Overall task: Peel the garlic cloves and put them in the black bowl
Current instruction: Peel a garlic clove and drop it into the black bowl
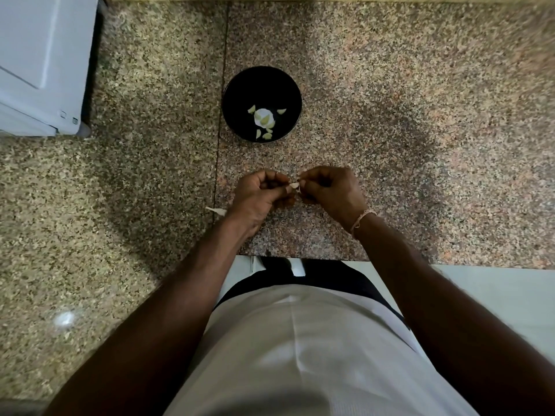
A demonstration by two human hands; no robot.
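A black bowl [234, 94] stands on the granite counter, with several pale peeled garlic cloves [265, 121] lying on its bottom. Closer to me, my left hand [259, 195] and my right hand [329, 190] meet over the counter. Between their fingertips they pinch one small garlic clove [295, 185], of which only a pale tip shows. Fingers of both hands are curled around it. The hands are about a hand's width in front of the bowl.
A scrap of white garlic skin [216, 210] lies on the counter left of my left wrist. A white appliance [39, 64] fills the far left corner. The counter's front edge [300, 257] runs just behind my forearms.
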